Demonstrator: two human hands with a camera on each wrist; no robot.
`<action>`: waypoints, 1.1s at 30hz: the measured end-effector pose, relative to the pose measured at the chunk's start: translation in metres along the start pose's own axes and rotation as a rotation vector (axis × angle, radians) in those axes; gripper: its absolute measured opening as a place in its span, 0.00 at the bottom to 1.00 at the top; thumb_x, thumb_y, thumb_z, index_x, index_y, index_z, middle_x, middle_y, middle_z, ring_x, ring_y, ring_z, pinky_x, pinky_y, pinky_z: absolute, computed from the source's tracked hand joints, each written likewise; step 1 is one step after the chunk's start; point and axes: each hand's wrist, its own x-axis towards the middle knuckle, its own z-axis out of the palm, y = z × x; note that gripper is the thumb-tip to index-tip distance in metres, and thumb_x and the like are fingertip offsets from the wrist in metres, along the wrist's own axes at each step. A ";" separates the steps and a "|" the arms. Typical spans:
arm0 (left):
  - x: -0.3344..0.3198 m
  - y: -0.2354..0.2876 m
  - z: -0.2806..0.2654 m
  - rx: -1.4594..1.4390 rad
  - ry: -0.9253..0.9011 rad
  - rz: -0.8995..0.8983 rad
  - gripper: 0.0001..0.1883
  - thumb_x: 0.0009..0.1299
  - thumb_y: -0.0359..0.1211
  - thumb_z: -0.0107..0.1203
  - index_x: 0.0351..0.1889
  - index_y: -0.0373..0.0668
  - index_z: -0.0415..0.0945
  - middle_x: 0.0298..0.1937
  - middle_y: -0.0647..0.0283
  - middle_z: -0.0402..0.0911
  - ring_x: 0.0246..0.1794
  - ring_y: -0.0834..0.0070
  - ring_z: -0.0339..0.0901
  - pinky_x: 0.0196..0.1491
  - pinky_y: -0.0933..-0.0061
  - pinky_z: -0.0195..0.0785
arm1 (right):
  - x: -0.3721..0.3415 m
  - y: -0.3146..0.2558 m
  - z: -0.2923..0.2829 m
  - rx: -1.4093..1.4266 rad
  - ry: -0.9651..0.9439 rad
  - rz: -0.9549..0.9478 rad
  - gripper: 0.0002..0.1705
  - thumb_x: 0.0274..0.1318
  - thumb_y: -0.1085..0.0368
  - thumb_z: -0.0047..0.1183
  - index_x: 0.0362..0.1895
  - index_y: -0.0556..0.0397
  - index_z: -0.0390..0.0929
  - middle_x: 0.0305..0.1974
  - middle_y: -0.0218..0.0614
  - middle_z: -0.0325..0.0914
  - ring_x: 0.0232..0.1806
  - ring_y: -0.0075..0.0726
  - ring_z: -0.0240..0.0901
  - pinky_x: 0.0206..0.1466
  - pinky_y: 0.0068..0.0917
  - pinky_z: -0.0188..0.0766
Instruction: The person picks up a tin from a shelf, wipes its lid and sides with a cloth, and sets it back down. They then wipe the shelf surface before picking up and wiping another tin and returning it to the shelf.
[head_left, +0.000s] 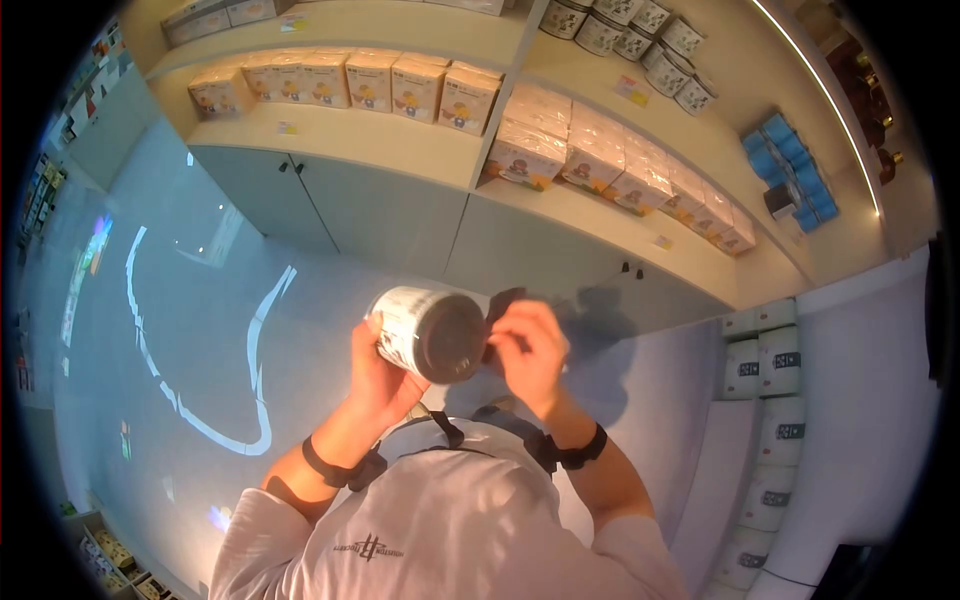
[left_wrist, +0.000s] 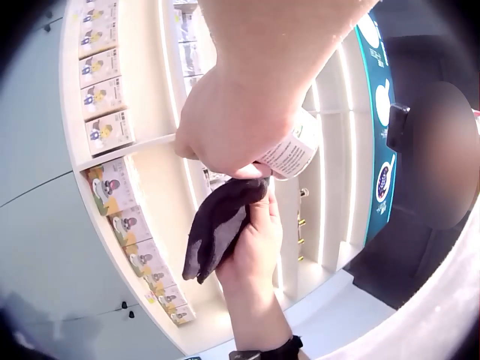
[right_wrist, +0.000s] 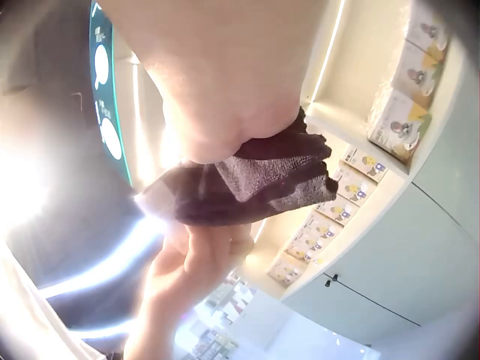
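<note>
My left hand point(head_left: 385, 375) grips a white printed can point(head_left: 398, 318) in front of my chest, its dark round end turned to the right. In my right hand point(head_left: 532, 350) is a dark cloth point(head_left: 503, 303), pinched between fingers and thumb close beside that end. The left wrist view has small print on the can's side point(left_wrist: 294, 154), partly covered by the left hand point(left_wrist: 236, 127). There the cloth point(left_wrist: 216, 229) hangs in loose folds. From the right wrist, the cloth point(right_wrist: 255, 184) spreads below the right hand point(right_wrist: 225, 97) and hides most of the can.
A shelf unit ahead carries orange-and-white packs point(head_left: 370, 80), more wrapped packs point(head_left: 600, 160), stacked cans point(head_left: 640, 40) and blue cans point(head_left: 795, 175). Grey-green cabinet doors point(head_left: 400, 215) stand below. White packages point(head_left: 780, 430) are stacked on the right.
</note>
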 end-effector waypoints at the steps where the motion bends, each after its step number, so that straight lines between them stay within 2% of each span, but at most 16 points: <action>1: -0.001 -0.002 -0.004 0.044 -0.046 -0.011 0.36 0.69 0.59 0.53 0.64 0.40 0.70 0.60 0.56 0.79 0.59 0.63 0.79 0.63 0.57 0.72 | 0.001 0.005 0.000 -0.001 0.001 -0.001 0.09 0.50 0.72 0.67 0.36 0.53 0.82 0.40 0.36 0.77 0.38 0.35 0.75 0.40 0.28 0.73; 3: -0.004 -0.005 -0.013 0.132 -0.102 -0.016 0.35 0.67 0.52 0.60 0.65 0.39 0.69 0.61 0.56 0.79 0.60 0.63 0.78 0.62 0.57 0.73 | 0.002 0.016 0.001 0.371 0.121 0.224 0.08 0.57 0.70 0.63 0.40 0.56 0.79 0.44 0.38 0.77 0.45 0.29 0.73 0.50 0.25 0.70; 4: -0.003 -0.004 -0.018 0.208 -0.086 -0.008 0.35 0.66 0.49 0.63 0.66 0.39 0.68 0.60 0.56 0.79 0.60 0.64 0.78 0.62 0.59 0.73 | -0.001 0.017 -0.002 0.372 0.119 0.224 0.08 0.57 0.70 0.63 0.40 0.56 0.79 0.44 0.38 0.77 0.45 0.29 0.73 0.50 0.25 0.70; 6: -0.004 0.003 -0.012 0.372 -0.104 0.103 0.34 0.66 0.47 0.65 0.65 0.39 0.69 0.58 0.57 0.80 0.58 0.66 0.79 0.62 0.61 0.72 | -0.002 0.006 -0.010 0.827 0.158 0.410 0.09 0.60 0.71 0.60 0.43 0.58 0.77 0.46 0.39 0.76 0.48 0.28 0.71 0.56 0.25 0.67; 8: -0.001 0.008 -0.007 0.395 -0.109 0.152 0.35 0.66 0.47 0.65 0.66 0.39 0.68 0.58 0.57 0.80 0.58 0.67 0.79 0.63 0.61 0.72 | 0.000 -0.006 -0.019 0.941 0.214 0.470 0.09 0.59 0.72 0.60 0.43 0.59 0.76 0.42 0.40 0.77 0.45 0.31 0.73 0.52 0.27 0.69; 10: 0.000 0.007 -0.006 0.422 -0.116 0.201 0.35 0.66 0.47 0.66 0.66 0.39 0.68 0.58 0.58 0.80 0.57 0.68 0.79 0.63 0.62 0.72 | 0.007 -0.011 -0.030 0.546 0.000 -0.051 0.08 0.55 0.73 0.62 0.39 0.57 0.78 0.38 0.40 0.78 0.41 0.33 0.74 0.47 0.28 0.70; 12: 0.003 0.002 -0.008 0.325 -0.078 0.111 0.37 0.67 0.52 0.64 0.67 0.40 0.66 0.61 0.58 0.78 0.58 0.69 0.78 0.63 0.62 0.71 | 0.021 -0.046 -0.035 0.226 -0.202 -0.103 0.13 0.42 0.75 0.69 0.34 0.54 0.82 0.36 0.37 0.78 0.34 0.37 0.74 0.38 0.29 0.71; 16: 0.008 -0.010 0.007 0.092 -0.027 -0.023 0.40 0.68 0.61 0.58 0.67 0.40 0.66 0.63 0.57 0.76 0.62 0.64 0.75 0.64 0.59 0.70 | 0.014 -0.050 -0.017 0.177 -0.277 -0.095 0.16 0.36 0.77 0.71 0.34 0.54 0.83 0.35 0.35 0.77 0.31 0.35 0.72 0.32 0.28 0.70; 17: 0.013 -0.013 0.006 0.074 -0.052 -0.003 0.46 0.67 0.68 0.52 0.71 0.42 0.63 0.69 0.53 0.70 0.67 0.54 0.70 0.69 0.53 0.66 | 0.013 -0.049 -0.015 0.193 -0.326 -0.134 0.16 0.36 0.76 0.72 0.34 0.53 0.83 0.35 0.35 0.77 0.31 0.36 0.72 0.32 0.29 0.70; 19: 0.015 -0.014 0.008 0.075 -0.090 0.000 0.49 0.65 0.68 0.54 0.73 0.43 0.60 0.73 0.53 0.65 0.72 0.51 0.63 0.71 0.47 0.64 | 0.009 -0.046 -0.013 0.189 -0.395 -0.237 0.16 0.37 0.72 0.74 0.35 0.50 0.85 0.37 0.33 0.78 0.31 0.37 0.73 0.31 0.30 0.70; 23: 0.016 -0.009 0.009 0.072 -0.194 -0.001 0.47 0.66 0.66 0.54 0.73 0.42 0.60 0.69 0.55 0.70 0.70 0.55 0.68 0.70 0.50 0.67 | 0.007 -0.052 -0.028 0.163 -0.226 -0.344 0.16 0.37 0.70 0.73 0.36 0.49 0.84 0.38 0.33 0.78 0.30 0.35 0.73 0.32 0.30 0.68; 26: 0.016 -0.010 0.006 0.067 -0.148 -0.050 0.52 0.61 0.71 0.55 0.73 0.43 0.61 0.69 0.52 0.70 0.71 0.51 0.65 0.69 0.46 0.66 | 0.012 -0.056 -0.032 0.104 -0.097 -0.271 0.18 0.37 0.70 0.74 0.37 0.48 0.84 0.38 0.34 0.77 0.29 0.36 0.72 0.32 0.30 0.67; 28: 0.015 -0.015 0.003 0.041 -0.155 -0.104 0.50 0.63 0.70 0.54 0.72 0.43 0.62 0.64 0.51 0.74 0.67 0.53 0.70 0.67 0.49 0.69 | 0.012 -0.060 -0.029 0.030 -0.247 -0.240 0.18 0.37 0.69 0.74 0.36 0.46 0.84 0.37 0.31 0.77 0.29 0.36 0.70 0.32 0.30 0.67; 31: 0.009 -0.018 0.016 0.322 -0.073 -0.072 0.41 0.69 0.60 0.47 0.72 0.42 0.62 0.58 0.53 0.77 0.58 0.59 0.77 0.61 0.59 0.74 | 0.015 -0.059 -0.020 -0.097 -0.230 -0.344 0.16 0.38 0.67 0.74 0.35 0.44 0.84 0.37 0.28 0.77 0.30 0.35 0.71 0.32 0.30 0.68; 32: 0.007 -0.025 0.012 0.298 -0.116 -0.044 0.32 0.73 0.48 0.47 0.72 0.42 0.61 0.61 0.56 0.75 0.60 0.63 0.76 0.60 0.62 0.73 | 0.021 -0.058 -0.017 -0.178 -0.219 -0.338 0.15 0.39 0.67 0.73 0.35 0.43 0.84 0.37 0.27 0.77 0.30 0.35 0.72 0.32 0.30 0.69; 33: 0.004 -0.028 0.008 0.321 -0.076 -0.078 0.32 0.73 0.48 0.46 0.72 0.42 0.62 0.62 0.55 0.75 0.60 0.63 0.76 0.61 0.62 0.72 | 0.030 -0.054 -0.013 -0.193 -0.129 -0.343 0.14 0.40 0.67 0.73 0.35 0.44 0.83 0.37 0.27 0.77 0.31 0.36 0.73 0.32 0.31 0.71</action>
